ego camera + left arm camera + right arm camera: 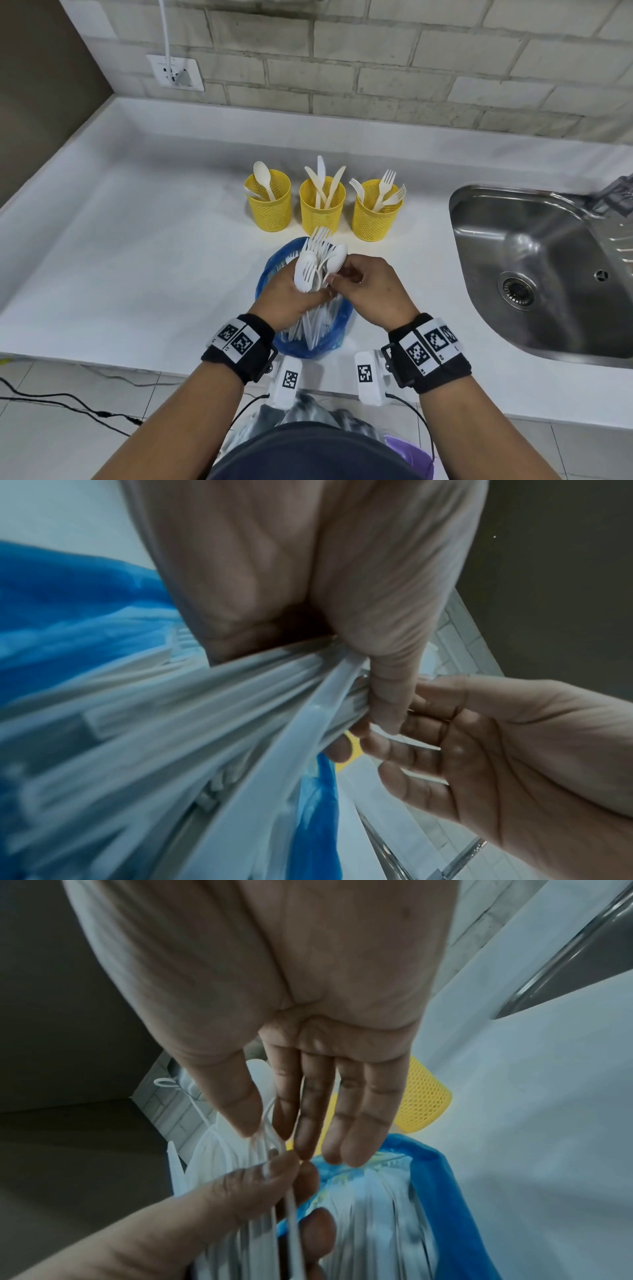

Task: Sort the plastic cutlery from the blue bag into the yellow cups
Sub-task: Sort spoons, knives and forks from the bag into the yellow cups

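Observation:
Three yellow mesh cups stand in a row on the white counter: the left cup [269, 205] holds spoons, the middle cup [322, 209] knives, the right cup [376, 216] forks. In front of them lies the blue bag [330, 337] with white cutlery in it. My left hand [287, 298] grips a bundle of white forks and spoons [315, 263] upright above the bag. My right hand [342, 279] pinches a white spoon [337, 257] in that bundle between thumb and forefinger [270, 1131], its other fingers straight. The bundle's handles [205, 737] fan out below my left thumb [387, 696].
A steel sink [534, 260] is set into the counter at the right. A wall socket [176, 73] with a plugged-in white cable sits at the back left. The counter's front edge [137, 363] runs just behind my wrists, and black cables [68, 401] lie on the floor.

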Demonstrator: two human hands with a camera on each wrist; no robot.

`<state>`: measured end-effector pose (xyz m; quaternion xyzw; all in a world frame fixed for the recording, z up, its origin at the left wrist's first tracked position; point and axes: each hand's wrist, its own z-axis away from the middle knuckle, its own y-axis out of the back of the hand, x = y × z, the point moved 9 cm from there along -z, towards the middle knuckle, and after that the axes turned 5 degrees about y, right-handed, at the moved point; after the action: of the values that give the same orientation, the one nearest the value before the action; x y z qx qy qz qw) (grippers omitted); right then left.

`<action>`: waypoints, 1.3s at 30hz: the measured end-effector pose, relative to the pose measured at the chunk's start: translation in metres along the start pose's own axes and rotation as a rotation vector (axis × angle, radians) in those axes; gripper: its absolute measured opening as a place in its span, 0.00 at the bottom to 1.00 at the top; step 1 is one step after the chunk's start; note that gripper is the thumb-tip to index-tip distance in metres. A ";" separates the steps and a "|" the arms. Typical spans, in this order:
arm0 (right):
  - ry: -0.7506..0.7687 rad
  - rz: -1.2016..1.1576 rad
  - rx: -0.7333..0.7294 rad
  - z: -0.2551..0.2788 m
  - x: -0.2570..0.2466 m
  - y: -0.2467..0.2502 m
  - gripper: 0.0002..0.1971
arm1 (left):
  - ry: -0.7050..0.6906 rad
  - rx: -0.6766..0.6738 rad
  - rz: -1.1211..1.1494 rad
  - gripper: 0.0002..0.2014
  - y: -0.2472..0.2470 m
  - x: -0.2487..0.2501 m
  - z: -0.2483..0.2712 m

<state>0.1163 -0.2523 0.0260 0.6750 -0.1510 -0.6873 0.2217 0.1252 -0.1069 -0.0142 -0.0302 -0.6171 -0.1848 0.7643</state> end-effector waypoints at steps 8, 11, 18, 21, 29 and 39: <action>0.172 0.004 -0.054 -0.010 -0.045 0.020 0.37 | -0.054 0.111 -0.015 0.25 0.009 0.016 0.002; 0.270 0.085 -0.038 -0.017 -0.067 0.023 0.35 | -0.066 0.130 -0.055 0.23 0.005 0.019 -0.002; 0.419 0.315 0.055 -0.021 -0.083 0.011 0.19 | -0.130 0.158 -0.101 0.20 -0.002 0.043 -0.003; 0.436 0.358 0.007 -0.022 -0.078 0.009 0.21 | -0.145 0.157 -0.112 0.22 -0.004 0.046 -0.002; 0.183 -0.329 0.026 -0.020 -0.047 0.030 0.38 | -0.128 0.248 0.036 0.26 0.008 0.058 0.002; 0.193 -0.289 -0.350 0.001 -0.029 -0.016 0.42 | -0.179 0.256 0.317 0.14 0.007 0.096 0.008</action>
<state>0.1130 -0.2241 0.0430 0.7035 0.0904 -0.6598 0.2484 0.1367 -0.1216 0.0805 -0.0456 -0.6884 0.0209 0.7236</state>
